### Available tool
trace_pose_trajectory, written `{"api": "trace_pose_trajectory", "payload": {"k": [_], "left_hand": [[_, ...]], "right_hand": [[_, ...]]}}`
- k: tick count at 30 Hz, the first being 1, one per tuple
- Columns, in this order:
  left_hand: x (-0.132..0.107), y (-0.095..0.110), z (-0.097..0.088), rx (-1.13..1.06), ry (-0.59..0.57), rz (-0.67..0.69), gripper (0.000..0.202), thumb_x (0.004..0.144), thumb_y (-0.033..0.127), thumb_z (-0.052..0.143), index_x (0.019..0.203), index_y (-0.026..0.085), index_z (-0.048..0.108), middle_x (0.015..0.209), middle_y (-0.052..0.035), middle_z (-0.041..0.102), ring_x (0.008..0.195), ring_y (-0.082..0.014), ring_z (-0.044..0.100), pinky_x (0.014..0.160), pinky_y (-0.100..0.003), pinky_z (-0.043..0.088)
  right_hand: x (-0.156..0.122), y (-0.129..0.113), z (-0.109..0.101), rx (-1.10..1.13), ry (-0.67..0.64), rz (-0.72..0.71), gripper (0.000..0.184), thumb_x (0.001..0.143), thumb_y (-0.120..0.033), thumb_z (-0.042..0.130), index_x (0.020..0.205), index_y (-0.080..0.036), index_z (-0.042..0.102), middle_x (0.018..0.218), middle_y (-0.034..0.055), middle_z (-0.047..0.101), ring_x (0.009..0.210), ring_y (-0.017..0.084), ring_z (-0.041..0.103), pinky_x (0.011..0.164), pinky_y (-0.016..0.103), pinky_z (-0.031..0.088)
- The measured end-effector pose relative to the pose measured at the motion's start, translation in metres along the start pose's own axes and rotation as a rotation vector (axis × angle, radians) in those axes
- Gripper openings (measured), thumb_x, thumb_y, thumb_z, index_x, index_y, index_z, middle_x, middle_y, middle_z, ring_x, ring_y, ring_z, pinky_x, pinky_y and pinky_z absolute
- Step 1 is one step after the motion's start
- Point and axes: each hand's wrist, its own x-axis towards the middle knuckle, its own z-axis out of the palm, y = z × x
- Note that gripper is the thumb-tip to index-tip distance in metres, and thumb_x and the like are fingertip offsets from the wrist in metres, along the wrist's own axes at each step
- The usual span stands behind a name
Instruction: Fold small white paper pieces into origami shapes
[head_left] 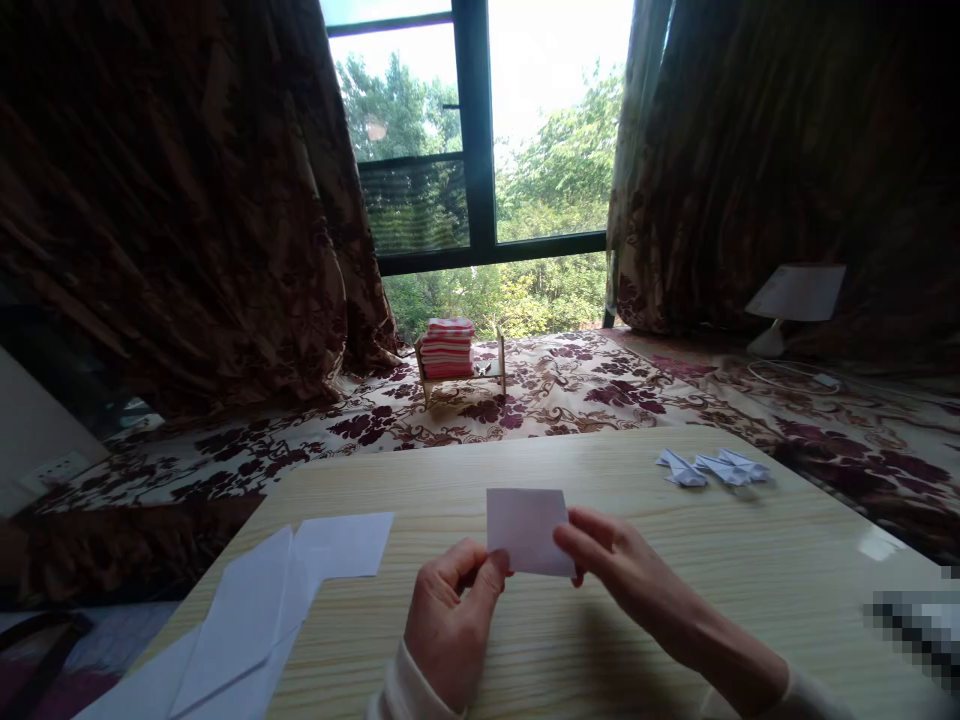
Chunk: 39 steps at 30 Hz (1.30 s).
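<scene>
A small square of white paper [526, 527] is held upright just above the wooden table [750, 560]. My left hand [450, 625] pinches its lower left corner between thumb and fingers. My right hand [619, 570] pinches the lower right edge. Both hands are closed on the sheet near the table's front middle.
Loose white paper sheets [262, 610] lie at the table's left front. Folded white paper figures [712, 467] sit at the far right. Beyond the table, a small wooden stand with striped cloth [448, 348] rests on a floral cover, before a window with dark curtains. A lamp [791, 300] stands right.
</scene>
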Motion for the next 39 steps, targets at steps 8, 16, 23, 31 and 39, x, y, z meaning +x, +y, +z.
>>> {"api": "trace_pose_trajectory", "payload": {"k": [8, 16, 23, 31, 39], "left_hand": [[-0.007, 0.003, 0.006, 0.093, 0.027, 0.092, 0.028, 0.081, 0.033, 0.054, 0.059, 0.017, 0.057, 0.062, -0.0023, 0.055, 0.065, -0.0168, 0.05, 0.063, -0.025, 0.039], [-0.004, -0.008, 0.004, 0.092, -0.004, 0.058, 0.028, 0.082, 0.037, 0.052, 0.063, 0.017, 0.055, 0.065, -0.0019, 0.055, 0.069, -0.0181, 0.053, 0.065, -0.026, 0.039], [0.006, -0.025, 0.004, 0.025, 0.158, 0.056, 0.03, 0.074, 0.041, 0.059, 0.056, 0.017, 0.057, 0.057, 0.0003, 0.054, 0.06, -0.0147, 0.048, 0.057, -0.024, 0.037], [0.022, -0.016, -0.026, -0.036, 0.335, 0.014, 0.027, 0.069, 0.042, 0.063, 0.06, 0.016, 0.06, 0.052, 0.0024, 0.052, 0.054, -0.0124, 0.045, 0.053, -0.022, 0.037], [0.01, -0.001, 0.019, -0.067, 0.041, 0.021, 0.026, 0.074, 0.037, 0.061, 0.06, 0.015, 0.062, 0.055, 0.0008, 0.056, 0.057, -0.0131, 0.048, 0.057, -0.023, 0.039]], "right_hand": [[-0.005, 0.007, 0.028, 0.19, -0.109, 0.012, 0.031, 0.072, -0.043, 0.068, 0.061, -0.014, 0.059, 0.054, -0.004, 0.048, 0.054, 0.01, 0.038, 0.052, 0.023, 0.033], [-0.002, 0.008, 0.019, 0.12, -0.146, -0.008, 0.03, 0.076, -0.04, 0.061, 0.063, -0.014, 0.061, 0.056, -0.0039, 0.043, 0.055, 0.01, 0.034, 0.054, 0.024, 0.03], [0.003, 0.015, 0.005, 0.061, -0.083, 0.04, 0.031, 0.072, -0.042, 0.064, 0.061, -0.013, 0.061, 0.052, -0.0055, 0.038, 0.051, 0.008, 0.029, 0.048, 0.023, 0.023], [0.011, 0.028, -0.029, 0.047, 0.144, 0.05, 0.043, 0.078, -0.055, 0.055, 0.06, -0.016, 0.058, 0.051, -0.0041, 0.044, 0.051, 0.01, 0.038, 0.051, 0.023, 0.031], [0.006, 0.019, 0.007, 0.063, 0.0, -0.027, 0.04, 0.074, -0.054, 0.06, 0.068, -0.015, 0.061, 0.056, -0.0038, 0.043, 0.054, 0.01, 0.037, 0.05, 0.023, 0.031]]}}
